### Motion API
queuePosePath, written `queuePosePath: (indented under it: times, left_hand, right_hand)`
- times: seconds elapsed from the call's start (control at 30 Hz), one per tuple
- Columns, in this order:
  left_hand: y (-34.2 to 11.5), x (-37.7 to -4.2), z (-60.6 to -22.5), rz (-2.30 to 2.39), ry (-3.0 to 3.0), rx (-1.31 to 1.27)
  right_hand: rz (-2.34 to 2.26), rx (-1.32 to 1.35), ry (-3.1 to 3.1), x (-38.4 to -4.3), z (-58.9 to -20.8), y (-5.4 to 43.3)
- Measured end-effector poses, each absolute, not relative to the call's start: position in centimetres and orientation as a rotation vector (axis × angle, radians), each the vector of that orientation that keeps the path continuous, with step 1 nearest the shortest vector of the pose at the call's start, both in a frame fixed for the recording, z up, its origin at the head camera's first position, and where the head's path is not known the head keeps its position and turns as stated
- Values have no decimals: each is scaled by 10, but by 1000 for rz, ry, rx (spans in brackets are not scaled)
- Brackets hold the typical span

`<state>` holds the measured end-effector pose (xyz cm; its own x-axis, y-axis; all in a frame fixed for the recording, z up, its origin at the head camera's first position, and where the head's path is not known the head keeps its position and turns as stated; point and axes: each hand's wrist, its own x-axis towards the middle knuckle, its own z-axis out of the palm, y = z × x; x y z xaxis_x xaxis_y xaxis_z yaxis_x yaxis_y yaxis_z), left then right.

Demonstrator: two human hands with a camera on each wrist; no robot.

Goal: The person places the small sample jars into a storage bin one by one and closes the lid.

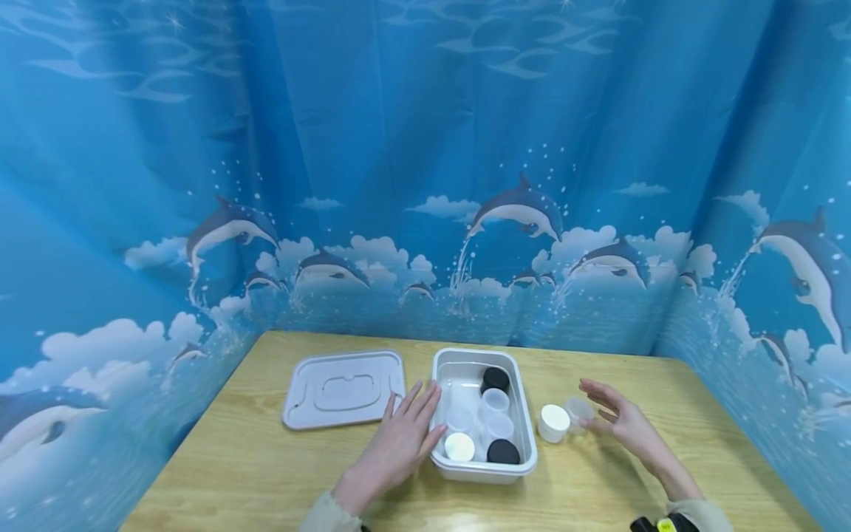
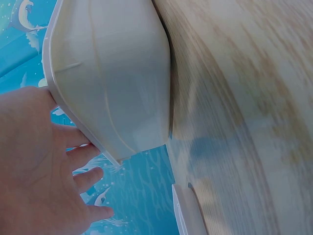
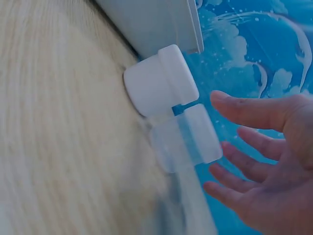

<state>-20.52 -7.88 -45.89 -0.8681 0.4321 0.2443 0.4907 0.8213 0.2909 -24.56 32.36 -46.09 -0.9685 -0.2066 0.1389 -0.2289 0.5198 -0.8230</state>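
A white plastic bin (image 1: 530,432) stands in the middle of the table, holding several small jars: black-lidded ones such as the jar (image 1: 503,451), a white-lidded jar (image 1: 459,447) and translucent ones. My left hand (image 1: 402,436) lies along the bin's left rim, fingers extended; the left wrist view shows them just outside the rim. Right of the bin, a white jar (image 3: 154,83) and a translucent jar (image 3: 188,139) stand side by side on the table. My right hand (image 1: 621,421) is beside the translucent jar, its fingers spread and relaxed, with nothing in its grasp.
A flat white lid (image 1: 348,389) with a recessed handle lies on the wooden table (image 1: 246,473), left of the bin. Behind and at the sides of the table hangs a blue dolphin-print curtain (image 1: 399,148).
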Motion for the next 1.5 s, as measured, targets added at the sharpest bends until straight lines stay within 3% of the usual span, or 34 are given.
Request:
queuePosePath:
  times: [0.2,0.43,0.77,1.2,1.5]
  left_hand:
    - [-79,-207,-459,-518,-2854,-715]
    - [-78,-206,-457,-531,-2848,-724]
    - [-79,-207,-458,-513,-2850,-723]
    - [-79,-207,-458,-511,-2861,-712]
    - [-80,-204,-458,-520,-2834,-728]
  right_hand:
    - [1699,246,-2745,-247,-472,328]
    - [1650,117,-2763,-251,-481,329]
    - [1605,28,-2659,-250,-465,323]
    - [1624,80,-2695,-257,-429,293]
    - [1754,407,-2664,-267,-415,262]
